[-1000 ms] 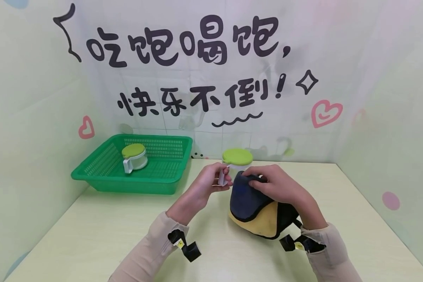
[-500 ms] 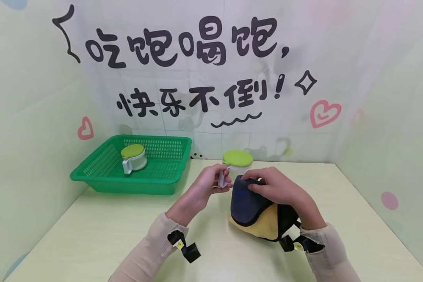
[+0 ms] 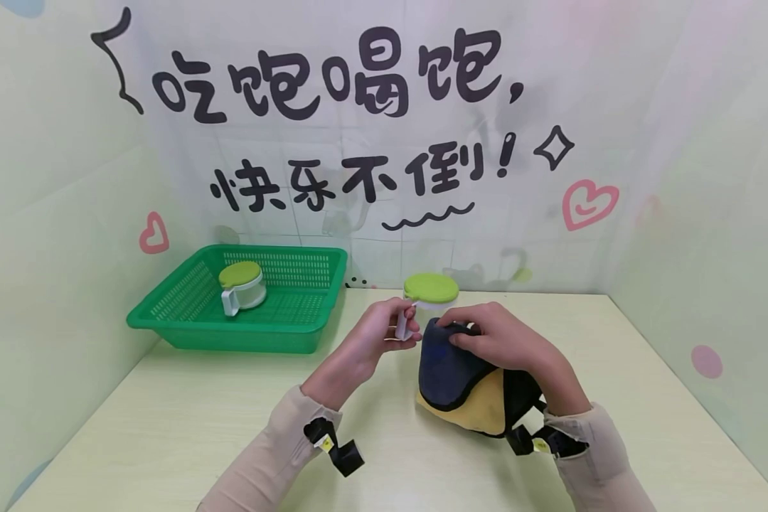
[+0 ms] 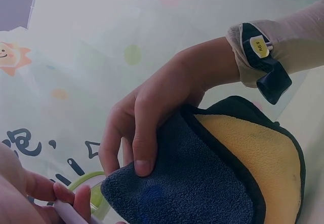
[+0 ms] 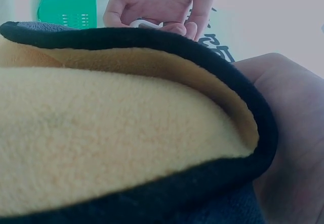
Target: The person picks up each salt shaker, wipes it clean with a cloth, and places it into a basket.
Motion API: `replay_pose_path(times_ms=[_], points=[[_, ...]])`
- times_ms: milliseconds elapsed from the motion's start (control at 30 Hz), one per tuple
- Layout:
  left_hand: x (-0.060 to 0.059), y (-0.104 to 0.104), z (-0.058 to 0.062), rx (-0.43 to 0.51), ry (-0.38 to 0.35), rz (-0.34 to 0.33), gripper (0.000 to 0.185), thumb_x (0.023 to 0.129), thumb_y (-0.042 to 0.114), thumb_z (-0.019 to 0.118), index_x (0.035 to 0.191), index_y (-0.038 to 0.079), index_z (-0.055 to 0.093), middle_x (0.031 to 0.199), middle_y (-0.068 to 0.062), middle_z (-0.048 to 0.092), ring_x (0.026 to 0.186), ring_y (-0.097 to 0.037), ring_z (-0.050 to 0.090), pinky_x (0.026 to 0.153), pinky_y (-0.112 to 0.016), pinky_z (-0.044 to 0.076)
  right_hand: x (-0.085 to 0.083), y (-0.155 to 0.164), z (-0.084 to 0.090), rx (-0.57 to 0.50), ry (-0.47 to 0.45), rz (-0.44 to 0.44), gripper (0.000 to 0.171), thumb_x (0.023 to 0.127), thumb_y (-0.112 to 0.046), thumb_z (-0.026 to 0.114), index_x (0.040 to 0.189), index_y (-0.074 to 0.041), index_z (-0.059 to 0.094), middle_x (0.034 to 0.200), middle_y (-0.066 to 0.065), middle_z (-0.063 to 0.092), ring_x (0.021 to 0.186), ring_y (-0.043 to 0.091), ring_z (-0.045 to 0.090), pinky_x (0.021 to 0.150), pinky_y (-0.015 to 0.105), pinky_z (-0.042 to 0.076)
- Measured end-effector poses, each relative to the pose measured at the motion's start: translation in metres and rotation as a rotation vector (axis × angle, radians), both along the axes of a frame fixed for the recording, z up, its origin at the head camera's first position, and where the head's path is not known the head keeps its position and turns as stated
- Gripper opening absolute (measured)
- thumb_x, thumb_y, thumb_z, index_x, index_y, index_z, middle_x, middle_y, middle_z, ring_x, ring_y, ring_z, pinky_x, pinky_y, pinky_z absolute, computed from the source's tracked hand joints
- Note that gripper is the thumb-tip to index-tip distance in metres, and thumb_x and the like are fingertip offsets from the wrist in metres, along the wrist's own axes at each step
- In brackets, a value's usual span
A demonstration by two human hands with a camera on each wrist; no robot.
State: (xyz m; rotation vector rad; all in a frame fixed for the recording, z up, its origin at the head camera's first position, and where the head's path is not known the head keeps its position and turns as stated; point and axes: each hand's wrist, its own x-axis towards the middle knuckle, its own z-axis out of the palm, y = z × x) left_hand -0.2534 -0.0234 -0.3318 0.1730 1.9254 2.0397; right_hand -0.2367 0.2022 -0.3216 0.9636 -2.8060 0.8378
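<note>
My left hand [image 3: 384, 327] grips the white handle of a clear jar with a green lid [image 3: 432, 288], held up over the table. Against the jar's near side, my right hand [image 3: 496, 338] pinches a folded cloth [image 3: 451, 366], dark blue on one face and yellow on the other, with black edging. The cloth hides most of the jar's body. In the left wrist view the thumb presses on the blue face of the cloth [image 4: 187, 183]. Yellow folds of the cloth [image 5: 126, 117] fill the right wrist view, with the left hand [image 5: 159, 3] behind.
A green plastic basket [image 3: 243, 338] stands at the back left of the pale table [image 3: 230, 405]. Inside it sits another lidded jar [image 3: 243, 286] with a white handle. Printed curtains [image 3: 518, 235] enclose the back and sides.
The jar's lid and the cloth's top edge sit very slightly lower than a second ago. Both hands keep their holds and have hardly moved.
</note>
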Motion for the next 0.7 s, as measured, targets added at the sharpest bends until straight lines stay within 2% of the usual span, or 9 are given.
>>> replay_pose_path(times_ms=[700], points=[[-0.0007, 0.0012, -0.0022, 0.000, -0.007, -0.012, 0.028, 0.106, 0.026, 0.043, 0.084, 0.011, 0.054, 0.076, 0.001, 0.060, 0.074, -0.017, 0.065, 0.082, -0.030, 0.056, -0.0006, 0.0008, 0.0001, 0.006, -0.028, 0.003, 0.025, 0.097, -0.009, 0.064, 0.119, -0.016, 0.074, 0.118, 0.002, 0.075, 0.102, 0.017, 0.068, 0.092, 0.040, 0.056]])
